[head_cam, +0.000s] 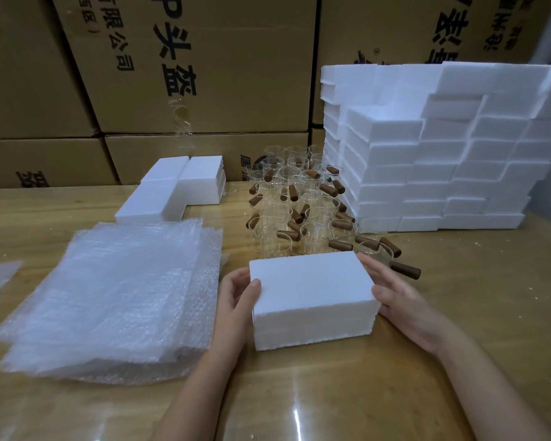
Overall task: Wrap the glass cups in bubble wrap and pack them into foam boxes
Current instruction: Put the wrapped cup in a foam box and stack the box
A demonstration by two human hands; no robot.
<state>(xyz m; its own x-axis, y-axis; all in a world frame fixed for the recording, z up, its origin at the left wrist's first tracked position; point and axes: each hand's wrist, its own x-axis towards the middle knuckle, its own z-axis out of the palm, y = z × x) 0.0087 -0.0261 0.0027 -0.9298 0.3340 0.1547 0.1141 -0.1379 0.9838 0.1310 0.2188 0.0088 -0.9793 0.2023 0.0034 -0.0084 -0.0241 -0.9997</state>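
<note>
both hands on one white foam box (pixel 312 291), flat on the wooden table (pixel 458 281), a seam running along its near side. left hand (pixel 236 294) cups the left end, thumb up on the top edge; right hand (pixel 404 303) clasps the right end, fingers along the far side. just left of the left hand, a loose stack of bubble wrap (pixel 109 297). right beyond the fingers, a crowd of glass cups (pixel 299 205) with brown handles. beyond the right hand, a tall wall of foam boxes (pixel 442 154); beyond the left, a smaller foam pile (pixel 178 189). cardboard cartons (pixel 204 74) behind it all.
</note>
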